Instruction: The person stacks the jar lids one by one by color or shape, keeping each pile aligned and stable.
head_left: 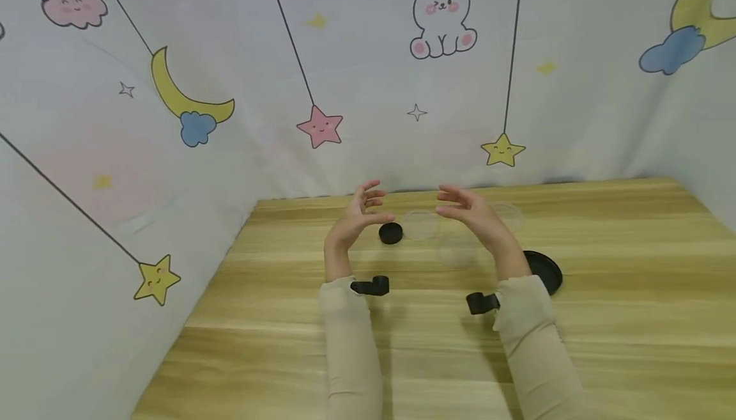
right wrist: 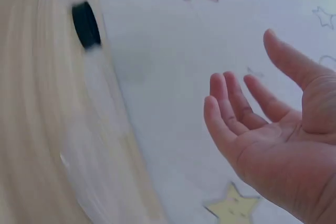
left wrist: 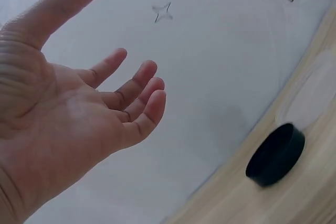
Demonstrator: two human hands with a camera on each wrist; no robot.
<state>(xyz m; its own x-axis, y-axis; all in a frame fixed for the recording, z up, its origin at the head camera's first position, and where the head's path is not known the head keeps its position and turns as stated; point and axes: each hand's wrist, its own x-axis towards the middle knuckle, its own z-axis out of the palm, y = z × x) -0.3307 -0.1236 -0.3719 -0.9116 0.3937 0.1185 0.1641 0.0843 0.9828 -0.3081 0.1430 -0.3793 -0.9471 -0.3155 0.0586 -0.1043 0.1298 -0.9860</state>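
Note:
Both hands are raised over the far part of the table, palms turned toward each other with a gap between them. My left hand (head_left: 358, 217) has its fingers loosely bent and holds nothing. Near its thumb in the head view lies a small round black lid-like dish (head_left: 391, 233), its raised rim showing in the left wrist view. My right hand (head_left: 471, 212) is likewise unoccupied, fingers relaxed. Clear round discs lie on the wood around it: one (head_left: 421, 225) between the hands, another (head_left: 457, 252) nearer, a third (head_left: 507, 217) beyond the right wrist.
A larger black round dish (head_left: 546, 273) lies beside the right forearm, partly hidden by the sleeve. The wood-grain table (head_left: 425, 356) ends at a white cloth backdrop (head_left: 379, 75) printed with stars, moons and rabbits. Each wrist wears a small black camera mount (head_left: 376, 286).

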